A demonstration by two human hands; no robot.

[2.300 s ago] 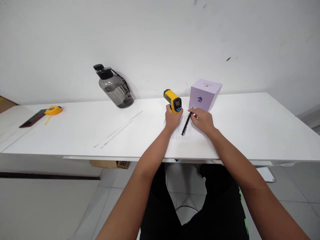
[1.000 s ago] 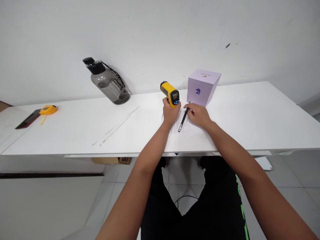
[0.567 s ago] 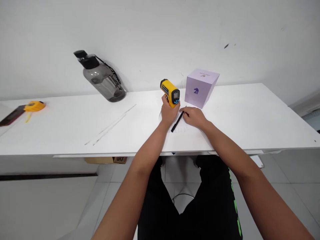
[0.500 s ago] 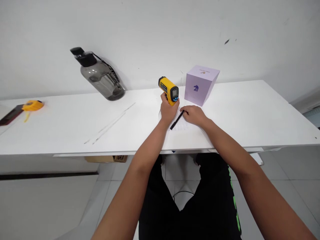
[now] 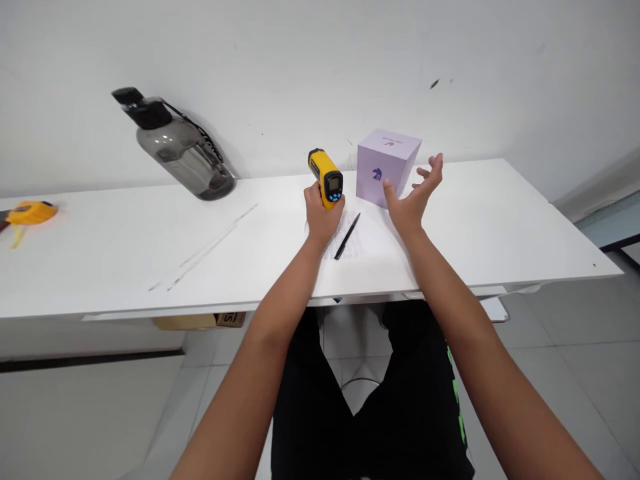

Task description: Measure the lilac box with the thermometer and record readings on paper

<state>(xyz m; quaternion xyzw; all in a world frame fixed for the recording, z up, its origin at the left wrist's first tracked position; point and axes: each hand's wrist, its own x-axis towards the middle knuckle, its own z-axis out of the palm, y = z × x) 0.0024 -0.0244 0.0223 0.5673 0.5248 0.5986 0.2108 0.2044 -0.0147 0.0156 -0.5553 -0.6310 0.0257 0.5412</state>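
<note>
My left hand (image 5: 323,213) is wrapped round the grip of a yellow and black infrared thermometer (image 5: 326,175), its small screen and blue buttons facing me. Fingers spread, my right hand (image 5: 414,201) is raised at the front right of a lilac box (image 5: 383,167) with a dark horse-head emblem. The thumb overlaps the box's front face; whether it touches cannot be told. Between my hands a black pen (image 5: 347,237) lies on a sheet of paper (image 5: 367,248) with print or writing, partly hidden under my left wrist.
A grey see-through water bottle (image 5: 186,157) with a black lid stands at the back left, near the wall. A yellow-orange tool (image 5: 33,213) lies at the far left of the white table (image 5: 270,253). Below the table's front edge is a cardboard box (image 5: 230,319).
My right hand has let go of the pen, moved up and right to the lilac box and spread its fingers. The left still holds the thermometer. The view has shifted slightly right.
</note>
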